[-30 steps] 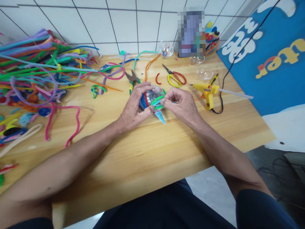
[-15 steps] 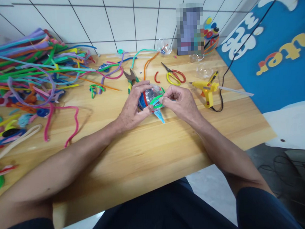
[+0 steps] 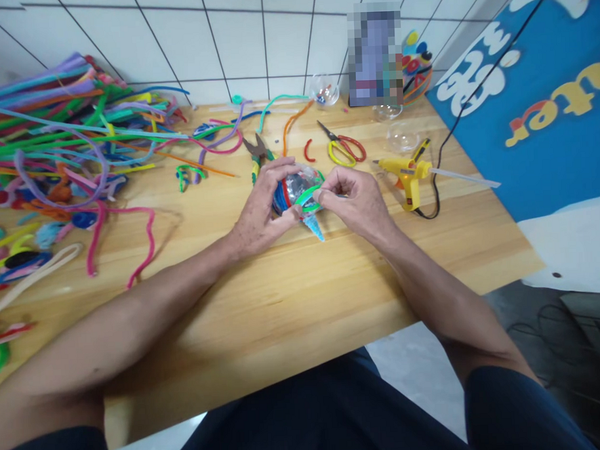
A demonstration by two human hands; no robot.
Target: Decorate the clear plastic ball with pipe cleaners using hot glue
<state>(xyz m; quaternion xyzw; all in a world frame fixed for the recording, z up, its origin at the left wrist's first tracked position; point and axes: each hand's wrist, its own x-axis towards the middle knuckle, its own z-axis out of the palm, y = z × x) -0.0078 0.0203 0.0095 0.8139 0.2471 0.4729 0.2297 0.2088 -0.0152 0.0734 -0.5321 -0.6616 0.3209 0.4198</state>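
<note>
A clear ball with silvery filling (image 3: 301,184) is held low over the near-middle of the bench (image 3: 293,304); whether it is also rested on the wood cannot be told. It is cupped from the side by the left hand (image 3: 266,210), whose grip is curved around the blue-wrapped end, with the thumb laid near a green strip (image 3: 309,200); in this way, it seems, the ball is steadied while its front is left uncovered. The right hand (image 3: 354,200) is drawn to a narrow grip, the strip apparently pinched between thumb and forefinger (the very tips are partly hidden), which would suit fine control. A pale-blue cone (image 3: 314,228) is pointed down toward the wearer, where neither palm is pressed on it. Pliers (image 3: 259,154) are set just behind the left fingers and partly covered by them, so the reach there is crowded. Scissors (image 3: 345,150) and a yellow glue gun (image 3: 406,175) are laid beyond the right hand, presumably for easy reach, though the gun's nozzle is pointed toward the work. Fuzzy stems (image 3: 70,121) are heaped at the left, apart from both hands.
</note>
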